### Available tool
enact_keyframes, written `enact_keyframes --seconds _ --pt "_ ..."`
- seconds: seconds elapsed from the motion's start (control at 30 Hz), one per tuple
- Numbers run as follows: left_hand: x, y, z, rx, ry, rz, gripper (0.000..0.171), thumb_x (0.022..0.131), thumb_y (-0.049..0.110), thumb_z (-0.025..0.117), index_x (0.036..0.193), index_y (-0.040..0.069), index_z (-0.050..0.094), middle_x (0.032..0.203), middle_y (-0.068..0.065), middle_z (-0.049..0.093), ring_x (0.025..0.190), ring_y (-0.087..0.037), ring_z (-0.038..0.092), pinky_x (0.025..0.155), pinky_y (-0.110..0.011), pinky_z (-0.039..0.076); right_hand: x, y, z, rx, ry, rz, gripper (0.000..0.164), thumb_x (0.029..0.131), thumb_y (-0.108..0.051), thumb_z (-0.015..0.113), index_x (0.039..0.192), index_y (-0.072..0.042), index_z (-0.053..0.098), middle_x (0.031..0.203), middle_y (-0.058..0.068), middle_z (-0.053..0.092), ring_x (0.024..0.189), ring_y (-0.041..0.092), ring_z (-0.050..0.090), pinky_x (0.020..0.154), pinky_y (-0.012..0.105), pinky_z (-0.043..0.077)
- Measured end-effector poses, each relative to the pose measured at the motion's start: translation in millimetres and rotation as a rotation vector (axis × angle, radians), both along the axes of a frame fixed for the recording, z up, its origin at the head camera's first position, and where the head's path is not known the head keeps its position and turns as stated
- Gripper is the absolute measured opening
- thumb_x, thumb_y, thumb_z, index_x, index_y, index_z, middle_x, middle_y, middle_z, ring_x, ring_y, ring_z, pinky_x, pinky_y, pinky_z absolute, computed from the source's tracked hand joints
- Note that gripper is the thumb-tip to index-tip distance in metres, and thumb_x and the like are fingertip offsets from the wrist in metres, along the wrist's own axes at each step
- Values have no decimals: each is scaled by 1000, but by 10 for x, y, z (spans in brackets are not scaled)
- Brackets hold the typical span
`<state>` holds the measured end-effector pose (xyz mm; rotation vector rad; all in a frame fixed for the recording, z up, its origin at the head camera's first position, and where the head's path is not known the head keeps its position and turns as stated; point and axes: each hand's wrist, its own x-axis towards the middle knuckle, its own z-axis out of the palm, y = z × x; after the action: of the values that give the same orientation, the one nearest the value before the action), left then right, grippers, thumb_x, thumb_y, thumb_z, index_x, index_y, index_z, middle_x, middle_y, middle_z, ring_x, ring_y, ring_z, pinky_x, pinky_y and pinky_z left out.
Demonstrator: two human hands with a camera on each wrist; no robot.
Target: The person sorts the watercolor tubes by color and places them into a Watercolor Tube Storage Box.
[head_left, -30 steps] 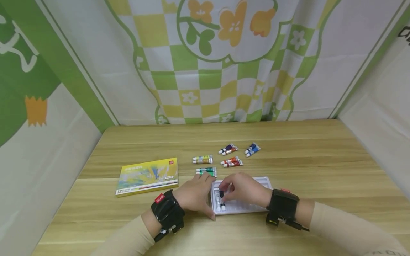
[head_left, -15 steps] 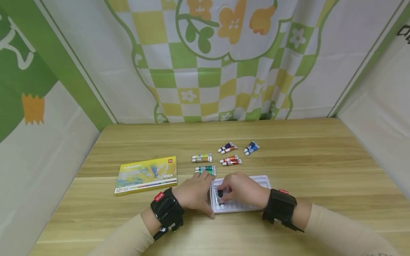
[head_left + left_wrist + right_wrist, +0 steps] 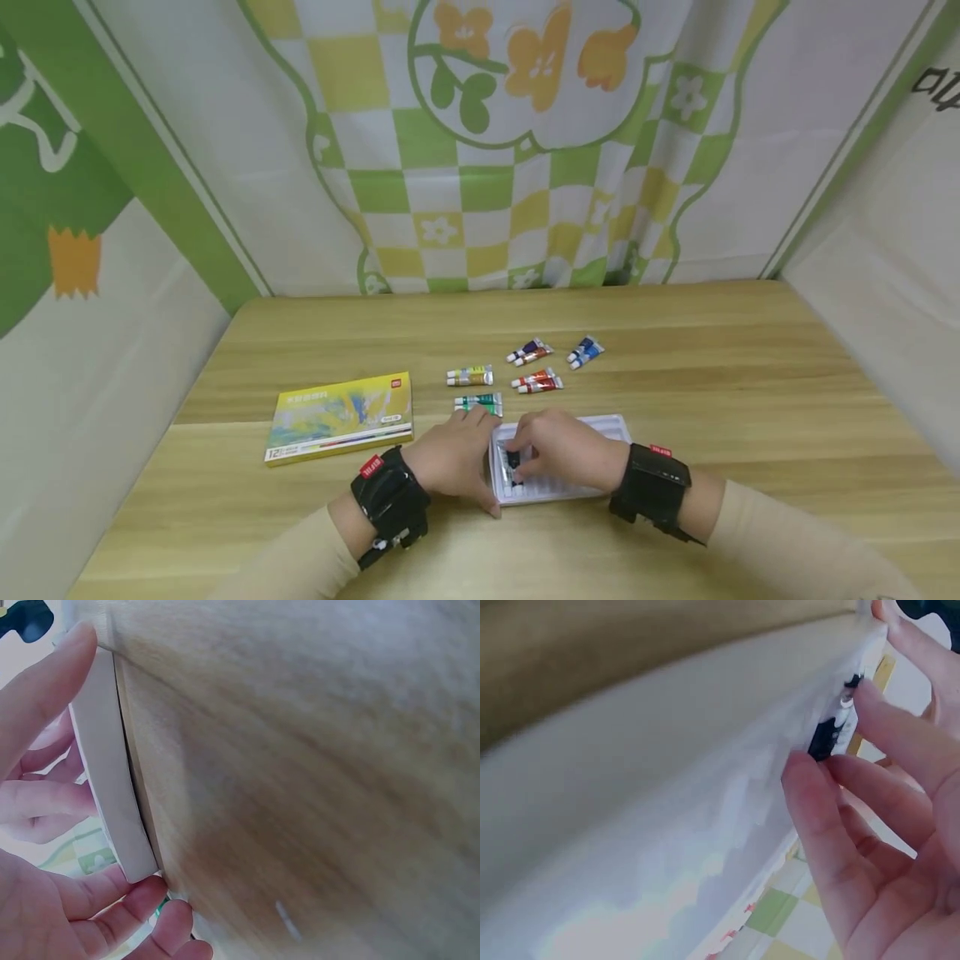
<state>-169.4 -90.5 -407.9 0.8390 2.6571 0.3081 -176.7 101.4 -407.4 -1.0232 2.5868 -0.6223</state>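
Observation:
A white plastic tray (image 3: 617,428) lies on the table in front of me. My left hand (image 3: 455,454) holds its left end, thumb at the near corner and fingers at the far one; the left wrist view shows the tray's end wall (image 3: 112,772) between them. Over the tray's left part, my right hand (image 3: 566,450) pinches a small paint tube with a black label (image 3: 826,737), partly hidden by the fingers. A white-labelled paint tube (image 3: 505,477) lies in the tray just left of it, both caps toward me.
Beyond the tray lie paired paint tubes: green (image 3: 478,400), yellow and ochre (image 3: 470,377), red and orange (image 3: 538,382), purple and brown (image 3: 528,351), blue (image 3: 586,353). A yellow paint box (image 3: 341,417) lies to the left. Patterned curtains (image 3: 495,208) enclose the table.
The right hand has shifted slightly left, bringing the black-labelled tube closer alongside the white one. The left hand keeps its place on the tray. The head view has moved slightly.

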Motion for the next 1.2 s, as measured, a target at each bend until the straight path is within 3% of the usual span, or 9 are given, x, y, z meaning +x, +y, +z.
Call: enact_keyframes --seconds 0.43,0.63,0.73,0.9,1.2 --pt "36 -3 -45 12 16 -2 110 52 61 82 136 2 41 128 -9 47 113 -26 46 96 -40 47 6 -19 14 50 29 -7 32 73 -22 78 103 -12 72 96 -2 71 76 2 59 66 17 49" --pt "84 -20 -71 15 8 11 111 50 61 82 136 3 42 129 -9 47 114 -26 47 97 -40 46 -46 50 8 -7 -40 -21 26 75 -20 77 100 -12 73 91 -4 71 69 -2 56 62 14 48" --pt "99 -22 -69 17 10 10 112 50 61 82 136 3 42 128 -9 47 113 -26 47 97 -40 47 -155 153 42 -66 -78 -65 21 77 -16 75 98 -11 73 91 -2 71 73 2 59 63 15 50" --pt "106 -24 -60 27 27 6 113 49 61 82 136 2 42 128 -10 47 112 -27 48 96 -42 47 -472 411 116 -163 -87 -219 15 79 -12 73 93 -8 74 88 1 71 75 10 62 64 23 52" --pt "34 -13 -47 29 35 3 114 50 61 82 138 2 40 132 -12 45 116 -29 46 97 -43 46 -1029 940 56 -305 -249 -513 26 84 -11 67 107 1 68 94 11 68 83 24 65 72 35 57"
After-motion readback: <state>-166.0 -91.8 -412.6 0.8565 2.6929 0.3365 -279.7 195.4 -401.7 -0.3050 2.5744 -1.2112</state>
